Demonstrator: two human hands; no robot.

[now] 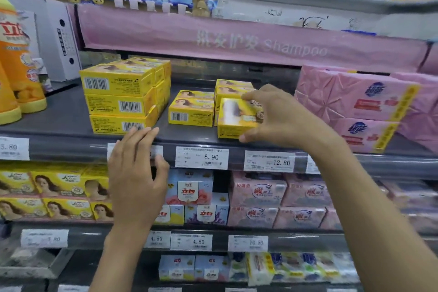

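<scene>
My right hand [279, 116] grips a yellow soap box [234, 118] between thumb and fingers, tilted at the front edge of the grey shelf [71, 123]. Behind it stands a short pile of the same yellow boxes [233, 89]. A pair of yellow boxes [192, 109] sits to its left, and a taller stack of yellow boxes [123, 95] stands further left. My left hand [136, 170] hovers in front of the shelf edge, fingers loosely curved and holding nothing.
Pink wrapped soap packs [360, 104] fill the shelf's right end. Orange bottles [16, 66] stand at the left. Price tags [201, 157] line the shelf edge. Lower shelves carry yellow, blue and pink soap boxes [196, 197]. A pink shampoo banner [237, 40] hangs above.
</scene>
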